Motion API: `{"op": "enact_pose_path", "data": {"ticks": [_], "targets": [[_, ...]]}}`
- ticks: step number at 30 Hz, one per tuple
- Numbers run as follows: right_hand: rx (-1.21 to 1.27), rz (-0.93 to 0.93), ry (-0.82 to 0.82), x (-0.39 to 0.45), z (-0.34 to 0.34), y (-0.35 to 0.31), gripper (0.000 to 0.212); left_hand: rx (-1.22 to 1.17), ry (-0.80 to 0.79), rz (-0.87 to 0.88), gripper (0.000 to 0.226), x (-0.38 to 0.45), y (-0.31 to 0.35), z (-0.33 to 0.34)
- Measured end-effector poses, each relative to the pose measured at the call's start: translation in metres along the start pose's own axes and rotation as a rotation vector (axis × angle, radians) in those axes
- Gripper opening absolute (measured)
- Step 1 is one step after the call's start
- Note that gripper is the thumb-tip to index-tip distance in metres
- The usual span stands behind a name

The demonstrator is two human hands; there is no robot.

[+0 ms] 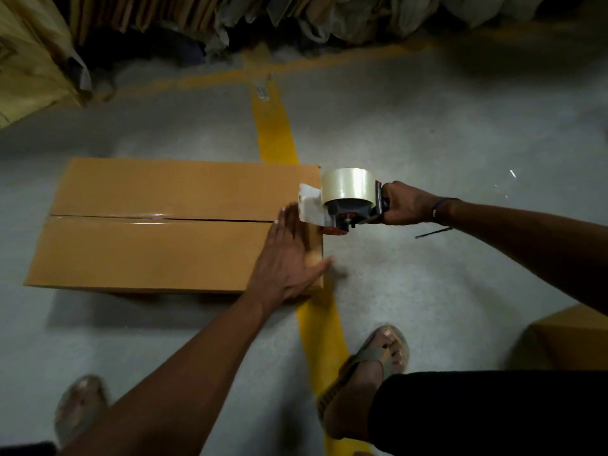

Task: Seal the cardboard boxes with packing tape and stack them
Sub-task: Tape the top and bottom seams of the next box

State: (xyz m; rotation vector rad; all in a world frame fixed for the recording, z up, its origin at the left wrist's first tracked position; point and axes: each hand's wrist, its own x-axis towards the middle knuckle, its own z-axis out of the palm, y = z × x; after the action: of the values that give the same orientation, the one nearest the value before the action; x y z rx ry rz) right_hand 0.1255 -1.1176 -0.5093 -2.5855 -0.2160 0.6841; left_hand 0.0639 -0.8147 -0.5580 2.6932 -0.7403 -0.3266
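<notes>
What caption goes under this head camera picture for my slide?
Left hand presses the cardboard box while right hand holds the tape dispenser at its edge.

We see bare floor (411, 133) beyond and right of the box (164, 225); stacked cardboard (148, 14) blocks the far side, a second box (572, 337) our near right.

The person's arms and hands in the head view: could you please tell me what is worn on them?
Both forearms are bare, with no sleeves in view. The right hand has a thin dark wristband with a small pale mark, and a loose dark cord end trails from it. The left hand shows no glove, ring or band, though it is motion-blurred.
</notes>
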Motion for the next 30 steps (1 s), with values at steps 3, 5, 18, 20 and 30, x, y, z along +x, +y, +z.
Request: {"op": "enact_pose_path", "data": {"ticks": [3, 5, 18, 20, 30], "targets": [[-0.037, -0.012, 0.013, 0.005, 0.001, 0.009, 0.037, 0.107, 0.039, 0.048, 0.097, 0.011, 0.023, 0.014], [-0.085, -0.02, 0.002, 0.006, -0.001, 0.014, 0.031, 0.137, 0.028, 0.022, 0.095, 0.011, 0.023, 0.017], [0.087, 0.098, -0.26, -0.007, -0.023, 0.015, 0.023, -0.02, -0.096, -0.059, 0.096, 0.014, 0.02, 0.003], [0.351, 0.136, -0.391, -0.005, -0.026, 0.013, 0.019, -0.158, -0.092, -0.11, 0.094, 0.017, 0.02, -0.003], [0.399, 0.247, -0.33, -0.004, -0.025, 0.0, 0.089, -1.038, 0.224, -0.618, 0.067, 0.03, 0.029, -0.045]]}}
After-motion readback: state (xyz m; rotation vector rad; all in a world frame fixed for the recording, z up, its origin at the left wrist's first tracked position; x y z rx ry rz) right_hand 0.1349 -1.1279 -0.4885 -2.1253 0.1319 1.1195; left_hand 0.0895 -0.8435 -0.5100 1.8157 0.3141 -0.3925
